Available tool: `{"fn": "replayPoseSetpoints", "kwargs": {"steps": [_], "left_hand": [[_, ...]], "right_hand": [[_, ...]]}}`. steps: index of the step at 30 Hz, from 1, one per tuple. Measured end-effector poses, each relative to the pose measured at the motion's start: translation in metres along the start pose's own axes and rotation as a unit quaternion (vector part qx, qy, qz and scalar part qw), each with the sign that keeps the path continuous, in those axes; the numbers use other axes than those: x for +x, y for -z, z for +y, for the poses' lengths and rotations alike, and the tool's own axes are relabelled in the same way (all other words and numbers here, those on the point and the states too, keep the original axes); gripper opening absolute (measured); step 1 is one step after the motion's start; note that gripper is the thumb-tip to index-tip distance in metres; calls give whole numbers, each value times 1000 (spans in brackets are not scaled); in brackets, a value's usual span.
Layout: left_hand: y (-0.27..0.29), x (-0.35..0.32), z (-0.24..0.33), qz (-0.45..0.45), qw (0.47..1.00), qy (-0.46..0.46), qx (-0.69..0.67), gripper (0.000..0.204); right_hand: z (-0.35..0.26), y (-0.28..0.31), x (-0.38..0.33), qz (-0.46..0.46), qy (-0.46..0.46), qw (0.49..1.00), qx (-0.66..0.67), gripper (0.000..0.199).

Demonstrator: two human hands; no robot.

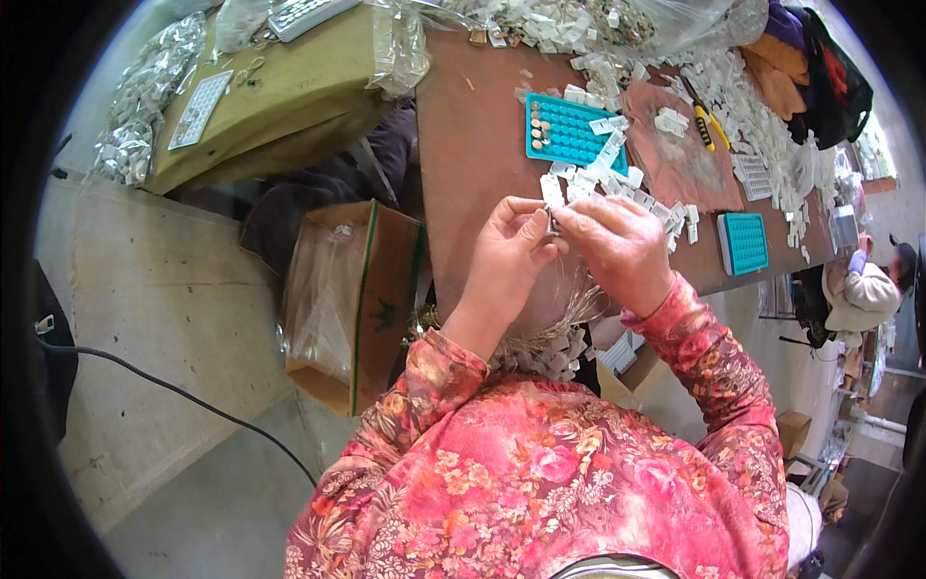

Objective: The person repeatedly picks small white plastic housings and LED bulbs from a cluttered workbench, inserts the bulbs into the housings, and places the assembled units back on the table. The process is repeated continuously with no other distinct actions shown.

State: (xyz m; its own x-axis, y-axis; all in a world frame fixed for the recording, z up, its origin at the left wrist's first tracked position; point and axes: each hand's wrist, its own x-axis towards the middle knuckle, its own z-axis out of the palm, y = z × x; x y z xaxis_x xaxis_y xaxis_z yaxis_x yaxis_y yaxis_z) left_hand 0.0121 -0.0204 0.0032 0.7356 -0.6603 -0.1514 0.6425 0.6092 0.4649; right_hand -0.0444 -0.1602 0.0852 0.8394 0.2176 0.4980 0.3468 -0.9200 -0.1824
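My left hand [511, 253] and my right hand [622, 241] meet over the near edge of the brown table [473, 125]. Between their fingertips is a small, dark, shiny piece [552, 223], too small to name. Both hands are closed in a pinch on it, and the fingers hide most of it. Just beyond my fingers lie loose white tags [552, 189], some near the blue-green tray [569, 116]. Several round, pinkish and brown pieces [538, 132] sit in that tray's left part. Thin pale strands [576, 307] hang below my right hand.
A pinkish cloth [666, 159] carries white tags, with a yellow-and-black cutter [705, 128] beside it. Another blue-green tray [743, 243] lies at the right. An open cardboard box [371, 299] stands left of my arm. Farther right is another person [861, 289].
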Motion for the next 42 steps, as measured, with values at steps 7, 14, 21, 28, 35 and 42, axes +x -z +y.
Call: {"fn": "replayPoseSetpoints", "kwargs": {"steps": [7, 14, 21, 28, 35, 42], "left_hand": [[0, 0, 2, -20, 999, -6, -33, 16], [4, 0, 3, -19, 999, 20, -20, 17], [4, 2, 0, -18, 999, 17, -27, 15], [2, 2, 2, 7, 1000, 13, -5, 12], [-1, 2, -3, 5, 1000, -14, 17, 15], [1, 0, -1, -28, 997, 2, 68, 8]], "right_hand": [[26, 4, 22, -28, -184, 960, 207, 21], [85, -51, 59, -54, -172, 983, -12, 18], [98, -69, 59, -29, -182, 982, 41, 14], [60, -12, 60, -8, -198, 968, 154, 12], [5, 1, 14, -14, -68, 993, 94, 12], [9, 11, 13, -73, -77, 985, 137, 10]]}}
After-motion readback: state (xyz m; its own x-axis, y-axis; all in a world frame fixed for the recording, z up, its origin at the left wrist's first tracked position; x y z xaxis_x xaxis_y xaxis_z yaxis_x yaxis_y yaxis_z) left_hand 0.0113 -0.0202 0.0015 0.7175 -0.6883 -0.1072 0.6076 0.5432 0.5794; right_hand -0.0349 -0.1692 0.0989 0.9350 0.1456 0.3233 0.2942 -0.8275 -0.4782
